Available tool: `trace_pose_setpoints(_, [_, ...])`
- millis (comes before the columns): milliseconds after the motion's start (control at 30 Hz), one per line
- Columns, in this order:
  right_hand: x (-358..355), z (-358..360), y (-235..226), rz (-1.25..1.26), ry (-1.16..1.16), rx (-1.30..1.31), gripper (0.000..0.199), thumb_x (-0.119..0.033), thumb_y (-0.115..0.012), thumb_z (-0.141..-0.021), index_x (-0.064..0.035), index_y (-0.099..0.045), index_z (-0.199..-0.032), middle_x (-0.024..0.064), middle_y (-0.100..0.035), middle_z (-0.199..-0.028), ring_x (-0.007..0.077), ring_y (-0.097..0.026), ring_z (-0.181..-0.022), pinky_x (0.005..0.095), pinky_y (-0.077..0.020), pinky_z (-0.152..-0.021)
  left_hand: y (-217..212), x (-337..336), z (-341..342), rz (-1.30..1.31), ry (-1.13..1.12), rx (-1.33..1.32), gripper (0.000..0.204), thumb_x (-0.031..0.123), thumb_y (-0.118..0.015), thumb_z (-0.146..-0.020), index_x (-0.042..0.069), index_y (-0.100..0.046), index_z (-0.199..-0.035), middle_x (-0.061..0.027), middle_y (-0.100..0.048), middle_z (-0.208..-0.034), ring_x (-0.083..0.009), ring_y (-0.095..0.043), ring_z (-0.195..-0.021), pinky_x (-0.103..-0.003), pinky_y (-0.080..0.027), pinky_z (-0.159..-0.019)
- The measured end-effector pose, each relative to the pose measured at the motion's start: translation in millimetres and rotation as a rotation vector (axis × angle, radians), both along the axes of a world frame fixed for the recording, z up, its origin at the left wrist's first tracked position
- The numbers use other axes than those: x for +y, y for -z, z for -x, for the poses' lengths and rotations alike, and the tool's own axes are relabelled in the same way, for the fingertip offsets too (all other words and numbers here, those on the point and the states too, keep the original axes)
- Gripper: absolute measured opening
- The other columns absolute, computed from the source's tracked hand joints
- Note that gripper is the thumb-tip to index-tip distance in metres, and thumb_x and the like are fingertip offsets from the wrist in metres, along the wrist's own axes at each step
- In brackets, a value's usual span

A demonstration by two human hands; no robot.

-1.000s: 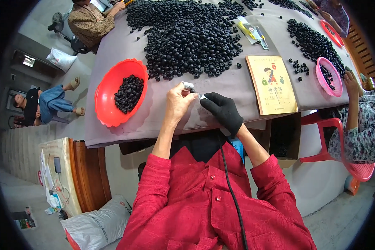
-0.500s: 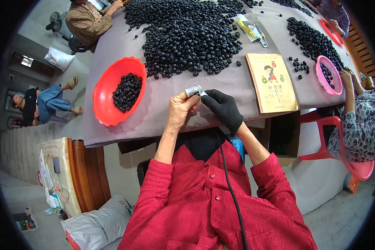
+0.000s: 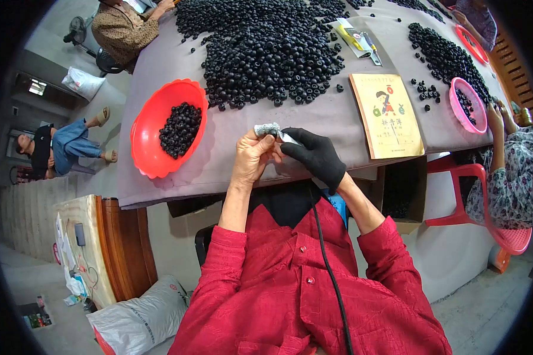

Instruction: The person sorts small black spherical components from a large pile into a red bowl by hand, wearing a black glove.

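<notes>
My bare left hand [image 3: 251, 160] is closed in a pinch above the table's near edge, a silvery-white wrap [image 3: 267, 128] round its forefinger. A small black round piece [image 3: 272, 134] shows partly between that finger and the thumb. My right hand [image 3: 317, 155], in a black glove, is closed on a small silvery-white strip [image 3: 289, 139] whose end points at the left hand; its exact kind is hidden. Ahead lies a big pile of small round black pieces [image 3: 272, 65] with ringed ends. A red scalloped bowl [image 3: 145, 139] on the left holds more of them.
A yellow booklet [image 3: 391, 133] lies right of my hands, with a packaged yellow cutter [image 3: 358, 40] beyond. At right are a pink basket [image 3: 456, 112], another black pile [image 3: 444, 59] and a seated person's hands. Another person sits far left. The grey-clothed table's edge [image 3: 177, 198] is before me.
Both hands stay close together and have shifted slightly left. The left hand has turned a little, and the gloved fingers now point more toward the left thumb.
</notes>
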State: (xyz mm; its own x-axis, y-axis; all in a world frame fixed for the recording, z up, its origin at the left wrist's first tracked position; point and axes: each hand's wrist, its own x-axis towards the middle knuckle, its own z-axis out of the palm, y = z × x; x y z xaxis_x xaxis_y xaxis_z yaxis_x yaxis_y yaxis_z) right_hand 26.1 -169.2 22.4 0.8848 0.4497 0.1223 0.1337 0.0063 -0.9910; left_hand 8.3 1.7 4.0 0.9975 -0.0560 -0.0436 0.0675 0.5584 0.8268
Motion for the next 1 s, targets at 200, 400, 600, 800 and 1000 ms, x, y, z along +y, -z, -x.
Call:
trace_pose_setpoints(200, [2,1,8,0.067,-0.009,-0.018,0.032,-0.026,-0.058,-0.084,-0.0050,-0.060,-0.107,0.0095,-0.065,-0.090,0.0146,-0.061,-0.084,0.0283,-0.0461,-0.075,7,2,2,0.024,0.006,-0.012,0.019,0.007,-0.058,-0.085,0.001,-0.060,-0.102,-0.0053,-0.060,-0.075,-0.0113,-0.053,-0.058,-0.022,-0.043,-0.052])
trace_pose_setpoints(400, [4,3,8,0.109,0.001,-0.042,0.033,-0.029,-0.058,-0.084,-0.0082,-0.060,-0.110,0.0123,-0.065,-0.094,0.0215,-0.064,-0.086,0.0302,-0.0474,-0.074,13,2,2,0.049,-0.001,-0.012,0.020,0.007,-0.058,-0.085,0.002,-0.060,-0.104,-0.0027,-0.059,-0.074,-0.0091,-0.050,-0.057,-0.021,-0.041,-0.054])
trace_pose_setpoints(600, [4,3,8,0.167,0.026,-0.135,0.034,-0.031,-0.056,-0.084,-0.0104,-0.060,-0.111,0.0148,-0.064,-0.094,0.0291,-0.063,-0.087,0.0337,-0.0481,-0.072,13,1,3,0.087,0.019,-0.015,0.020,0.008,-0.056,-0.086,0.002,-0.060,-0.104,-0.0019,-0.059,-0.074,-0.0082,-0.050,-0.058,-0.021,-0.041,-0.054])
trace_pose_setpoints(800, [4,2,7,0.174,0.023,-0.147,0.033,-0.030,-0.056,-0.084,-0.0110,-0.060,-0.111,0.0147,-0.064,-0.093,0.0310,-0.062,-0.085,0.0351,-0.0480,-0.071,12,-1,3,0.109,0.017,-0.004,0.019,0.009,-0.056,-0.087,0.002,-0.059,-0.105,-0.0008,-0.057,-0.072,-0.0077,-0.049,-0.058,-0.020,-0.040,-0.055])
trace_pose_setpoints(1000, [2,1,7,0.190,-0.019,-0.322,0.032,-0.030,-0.052,-0.086,-0.0122,-0.059,-0.112,0.0137,-0.063,-0.095,0.0306,-0.062,-0.086,0.0353,-0.0476,-0.071,12,-2,3,0.103,0.014,-0.005,0.020,0.009,-0.056,-0.087,0.002,-0.059,-0.105,-0.0002,-0.056,-0.070,-0.0076,-0.048,-0.058,-0.021,-0.039,-0.056])
